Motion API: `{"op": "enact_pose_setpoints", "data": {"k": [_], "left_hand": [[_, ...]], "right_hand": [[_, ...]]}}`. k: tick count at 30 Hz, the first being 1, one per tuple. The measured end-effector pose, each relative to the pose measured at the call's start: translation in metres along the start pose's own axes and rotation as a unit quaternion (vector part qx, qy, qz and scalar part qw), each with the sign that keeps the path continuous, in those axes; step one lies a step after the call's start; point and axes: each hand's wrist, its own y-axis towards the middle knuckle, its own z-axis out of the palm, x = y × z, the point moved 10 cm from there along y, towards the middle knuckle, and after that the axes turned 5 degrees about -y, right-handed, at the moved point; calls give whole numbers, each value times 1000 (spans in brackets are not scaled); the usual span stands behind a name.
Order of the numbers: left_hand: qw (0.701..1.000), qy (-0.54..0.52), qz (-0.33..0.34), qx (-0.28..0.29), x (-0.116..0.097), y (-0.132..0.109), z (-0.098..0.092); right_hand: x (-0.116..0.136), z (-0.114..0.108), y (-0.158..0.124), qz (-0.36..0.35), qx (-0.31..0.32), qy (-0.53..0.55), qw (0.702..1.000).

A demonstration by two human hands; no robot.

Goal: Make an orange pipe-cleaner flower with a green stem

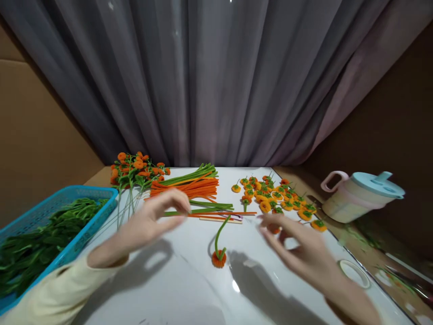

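Note:
A small orange chenille flower with a bent green pipe-cleaner stem lies on the white tabletop between my hands, touched by neither. My left hand hovers to its left near the orange pipe cleaners, thumb and fingers apart with nothing visible in them. On the other side, my right hand is raised over the table, fingers curved and apart, near several orange and yellow flower heads. Both hands are slightly blurred. Green pipe cleaners lie ahead of my left fingertips.
At left stands a blue basket of green leafy stems. Finished-looking orange flowers lie at the back left. A tape roll rests by my right wrist, and a lidded cup is beyond the table's right edge. A grey curtain hangs behind.

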Motion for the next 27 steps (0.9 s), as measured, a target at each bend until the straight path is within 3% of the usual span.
{"op": "enact_pose_setpoints", "data": {"k": [2,4,6,8,14,21,25,27], "left_hand": [[993,-14,-20,115,26,-10,59],[984,-12,-44,172,51,-22,103],[975,-11,-39,220,63,-31,136],[973,6,-27,228,69,-32,153],[979,-21,2,201,71,-13,167],[976,-79,-4,201,76,-3,162],[966,-175,-64,181,83,-4,162],[938,-267,-135,174,92,-7,167]], "right_hand": [[-3,43,-11,21,103,31,994],[-6,87,-25,33,194,53,979],[-7,113,-33,23,221,56,973],[-9,124,-35,13,221,62,973],[-17,129,-28,9,193,119,974],[-20,131,-23,31,157,174,972],[-20,123,-21,47,120,191,973],[-16,116,-20,31,97,200,975]]}}
